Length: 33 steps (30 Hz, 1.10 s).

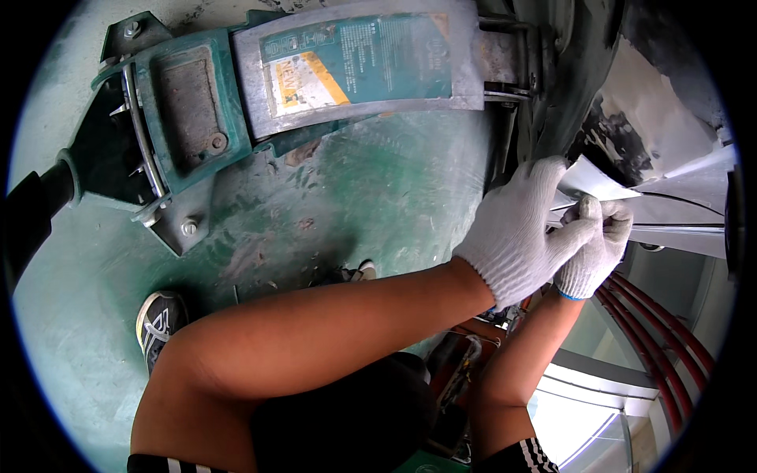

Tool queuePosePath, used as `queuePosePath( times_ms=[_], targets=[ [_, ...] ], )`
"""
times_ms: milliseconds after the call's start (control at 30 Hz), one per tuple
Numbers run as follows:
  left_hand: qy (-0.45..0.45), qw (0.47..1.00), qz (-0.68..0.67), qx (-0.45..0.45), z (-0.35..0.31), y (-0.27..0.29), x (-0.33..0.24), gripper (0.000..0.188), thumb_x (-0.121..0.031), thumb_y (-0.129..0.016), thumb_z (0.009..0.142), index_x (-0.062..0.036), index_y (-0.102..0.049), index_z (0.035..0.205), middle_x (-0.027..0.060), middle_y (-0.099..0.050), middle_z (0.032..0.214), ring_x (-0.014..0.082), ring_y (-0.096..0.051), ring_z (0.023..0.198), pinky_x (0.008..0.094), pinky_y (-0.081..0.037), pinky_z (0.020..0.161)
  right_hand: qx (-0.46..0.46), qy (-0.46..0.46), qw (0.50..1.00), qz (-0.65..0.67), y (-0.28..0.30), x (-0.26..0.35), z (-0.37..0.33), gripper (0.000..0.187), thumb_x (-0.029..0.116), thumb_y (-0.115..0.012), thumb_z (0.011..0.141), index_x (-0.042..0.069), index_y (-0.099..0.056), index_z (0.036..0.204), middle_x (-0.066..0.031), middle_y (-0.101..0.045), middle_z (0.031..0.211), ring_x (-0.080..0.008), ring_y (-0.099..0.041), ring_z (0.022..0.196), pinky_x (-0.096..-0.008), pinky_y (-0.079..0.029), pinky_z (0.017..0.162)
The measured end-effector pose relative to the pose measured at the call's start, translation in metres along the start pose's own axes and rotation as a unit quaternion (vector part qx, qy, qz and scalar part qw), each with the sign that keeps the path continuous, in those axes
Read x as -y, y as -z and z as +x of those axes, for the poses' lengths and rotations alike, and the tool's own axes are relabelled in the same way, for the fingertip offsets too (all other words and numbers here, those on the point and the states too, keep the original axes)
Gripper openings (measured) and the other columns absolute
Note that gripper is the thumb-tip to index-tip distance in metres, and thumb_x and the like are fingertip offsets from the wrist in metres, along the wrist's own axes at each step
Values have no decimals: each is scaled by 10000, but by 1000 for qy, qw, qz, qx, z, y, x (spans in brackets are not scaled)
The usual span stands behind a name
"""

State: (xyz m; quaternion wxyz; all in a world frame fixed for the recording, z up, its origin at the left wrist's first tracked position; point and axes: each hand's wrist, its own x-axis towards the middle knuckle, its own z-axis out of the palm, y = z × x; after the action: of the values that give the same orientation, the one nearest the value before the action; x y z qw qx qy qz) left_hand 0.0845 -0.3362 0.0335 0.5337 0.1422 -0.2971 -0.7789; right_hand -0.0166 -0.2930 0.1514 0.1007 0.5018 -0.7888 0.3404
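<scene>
Both my hands wear white knitted gloves and meet at the right, beside a car body panel [654, 118] with a pale patch and dark bare spots. Between them is a small, slightly curved whitish sheet [597, 182]; whether it is paper or sandpaper I cannot make out. My left hand [516, 225] reaches across from the lower left and closes on the sheet's near side, its fingertips partly hidden. Just below the sheet, my right hand [599, 248] has its fingers curled and pinched at the lower edge.
A green and grey floor jack [363, 67] lies across the top, its dark handle [31, 209] running left. Below it spreads a scuffed green floor [371, 189]. My shoe [162, 323] stands at left. A reddish toolbox [473, 335] sits beneath my arms; red pipes [654, 339] curve at right.
</scene>
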Motion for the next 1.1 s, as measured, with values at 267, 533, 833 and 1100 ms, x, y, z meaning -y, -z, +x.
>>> queuePosePath(
  times_ms=[267,533,833,1100],
  targets=[
    [-76,996,46,-6,-14,-2,-3,648,-319,-798,886,-11,-490,1366,227,-612,1206,393,-713,966,460,-594,819,74,-2,996,53,24,-9,9,161,52,-732,985,65,-579,1033,-66,-668,805,-113,-607,650,-234,-498,582],
    [-79,996,36,8,-14,0,-4,623,-300,-784,888,-22,-491,1363,224,-596,1225,399,-706,983,451,-595,831,69,13,993,91,27,-21,9,159,-5,-689,979,33,-618,1117,-74,-679,830,-141,-613,667,-258,-518,614],
    [-71,996,56,-3,-4,0,-3,780,-338,-766,912,68,-415,1478,289,-589,1331,444,-712,1037,465,-605,874,-36,-15,998,59,0,-9,0,182,-78,-706,947,46,-586,1004,-105,-688,850,-137,-632,640,-247,-532,576],
    [-69,996,64,-7,4,-3,4,808,-394,-716,966,84,-379,1523,303,-601,1315,427,-721,1038,465,-612,852,-118,19,992,31,-25,2,-14,189,-25,-760,942,48,-588,970,-69,-670,881,-108,-604,665,-241,-513,602]
  ],
)
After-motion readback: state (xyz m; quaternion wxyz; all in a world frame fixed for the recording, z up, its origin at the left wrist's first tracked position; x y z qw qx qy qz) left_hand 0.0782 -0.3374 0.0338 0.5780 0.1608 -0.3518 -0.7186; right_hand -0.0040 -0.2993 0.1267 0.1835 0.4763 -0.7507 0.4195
